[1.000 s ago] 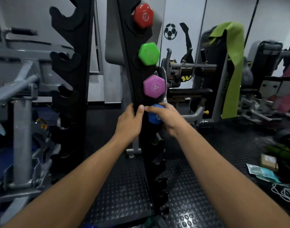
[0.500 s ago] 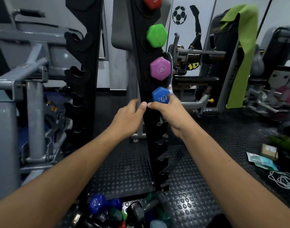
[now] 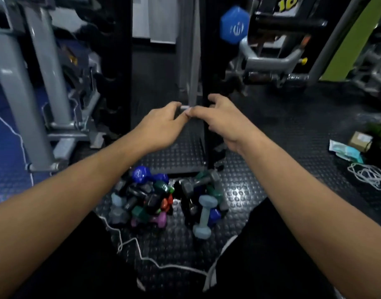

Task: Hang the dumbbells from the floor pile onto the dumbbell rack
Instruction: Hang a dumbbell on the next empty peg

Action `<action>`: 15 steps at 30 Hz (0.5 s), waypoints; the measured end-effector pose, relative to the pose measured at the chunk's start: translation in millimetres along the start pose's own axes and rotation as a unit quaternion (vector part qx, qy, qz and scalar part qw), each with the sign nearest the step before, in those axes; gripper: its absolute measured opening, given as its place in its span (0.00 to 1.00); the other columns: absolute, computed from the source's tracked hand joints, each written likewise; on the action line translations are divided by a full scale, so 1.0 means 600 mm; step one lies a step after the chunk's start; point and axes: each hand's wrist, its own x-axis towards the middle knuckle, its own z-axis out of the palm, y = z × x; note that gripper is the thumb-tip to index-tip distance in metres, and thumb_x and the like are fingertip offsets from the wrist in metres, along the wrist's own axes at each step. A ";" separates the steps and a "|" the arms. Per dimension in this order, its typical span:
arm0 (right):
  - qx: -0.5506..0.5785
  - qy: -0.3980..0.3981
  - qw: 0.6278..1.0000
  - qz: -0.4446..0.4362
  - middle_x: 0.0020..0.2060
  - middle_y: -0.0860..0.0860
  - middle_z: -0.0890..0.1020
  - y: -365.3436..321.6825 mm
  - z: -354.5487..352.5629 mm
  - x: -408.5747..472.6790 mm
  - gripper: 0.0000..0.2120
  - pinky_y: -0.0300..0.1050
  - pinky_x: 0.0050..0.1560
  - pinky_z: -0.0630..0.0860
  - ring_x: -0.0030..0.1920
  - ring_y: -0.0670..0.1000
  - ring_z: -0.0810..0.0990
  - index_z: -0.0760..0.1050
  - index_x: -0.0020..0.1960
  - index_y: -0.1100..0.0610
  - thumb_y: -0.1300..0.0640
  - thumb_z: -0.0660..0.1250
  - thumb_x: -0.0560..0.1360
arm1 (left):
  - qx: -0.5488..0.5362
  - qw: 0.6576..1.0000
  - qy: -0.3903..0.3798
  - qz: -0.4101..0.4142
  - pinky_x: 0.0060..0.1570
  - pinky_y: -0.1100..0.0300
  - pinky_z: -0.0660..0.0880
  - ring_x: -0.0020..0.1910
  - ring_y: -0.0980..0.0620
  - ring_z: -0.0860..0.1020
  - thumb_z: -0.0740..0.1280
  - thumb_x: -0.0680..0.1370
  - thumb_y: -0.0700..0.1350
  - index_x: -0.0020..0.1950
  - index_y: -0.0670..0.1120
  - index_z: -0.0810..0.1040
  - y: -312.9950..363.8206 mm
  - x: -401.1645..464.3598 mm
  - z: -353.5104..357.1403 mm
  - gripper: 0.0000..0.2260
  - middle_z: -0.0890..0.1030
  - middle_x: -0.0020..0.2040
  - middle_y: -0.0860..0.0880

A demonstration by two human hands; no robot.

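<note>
A blue hexagonal dumbbell (image 3: 234, 26) hangs on the black upright rack (image 3: 213, 67) near the top of the view. On the studded floor below lies a pile of coloured dumbbells (image 3: 155, 197), with a pale blue one (image 3: 204, 214) at its right side. My left hand (image 3: 161, 124) and my right hand (image 3: 219, 117) hover side by side in front of the rack's lower part, well above the pile. Both are empty with the fingers loosely curled and apart. The fingertips of the two hands nearly meet.
A second black rack post (image 3: 118, 61) stands to the left, with a grey machine frame (image 3: 31, 87) beyond it. A white cord (image 3: 142, 251) trails across the floor near my legs. A small box (image 3: 360, 141), packets and another coiled cord (image 3: 371, 175) lie at the right.
My right hand has let go of the blue dumbbell, which stays on the rack. Both hands have dropped lower, and the view has tilted down onto the floor pile.
</note>
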 end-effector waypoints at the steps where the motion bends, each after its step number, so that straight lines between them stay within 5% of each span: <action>1: 0.000 -0.006 1.000 0.012 0.65 0.47 0.79 0.019 0.010 -0.006 0.43 0.39 0.52 0.74 0.61 0.44 0.79 0.60 0.81 0.57 0.48 0.78 0.74 | 0.005 1.000 -0.013 -0.004 0.66 0.51 0.74 0.69 0.44 0.78 0.56 0.86 0.64 0.82 0.50 0.67 -0.010 -0.014 0.012 0.29 0.78 0.73 0.44; 6: -0.046 -0.035 0.997 0.053 0.72 0.51 0.75 0.102 0.051 -0.041 0.57 0.55 0.71 0.75 0.70 0.52 0.77 0.58 0.83 0.53 0.37 0.79 0.61 | 0.030 0.995 -0.090 -0.031 0.66 0.51 0.74 0.71 0.43 0.77 0.58 0.85 0.64 0.84 0.49 0.63 -0.047 -0.076 0.064 0.31 0.76 0.76 0.42; 10: -0.065 -0.063 0.992 0.091 0.69 0.51 0.79 0.149 0.067 -0.052 0.59 0.58 0.69 0.77 0.67 0.54 0.79 0.60 0.82 0.52 0.37 0.81 0.58 | 0.062 0.985 -0.154 -0.049 0.59 0.52 0.77 0.66 0.42 0.80 0.62 0.83 0.66 0.85 0.49 0.61 -0.065 -0.096 0.095 0.35 0.78 0.73 0.40; 15: -0.075 -0.085 0.986 0.121 0.61 0.47 0.79 0.168 0.068 -0.064 0.48 0.43 0.59 0.75 0.55 0.45 0.78 0.56 0.84 0.57 0.48 0.78 0.72 | 0.066 0.977 -0.189 -0.073 0.59 0.45 0.81 0.57 0.47 0.83 0.62 0.81 0.68 0.85 0.50 0.60 -0.085 -0.100 0.120 0.37 0.78 0.71 0.43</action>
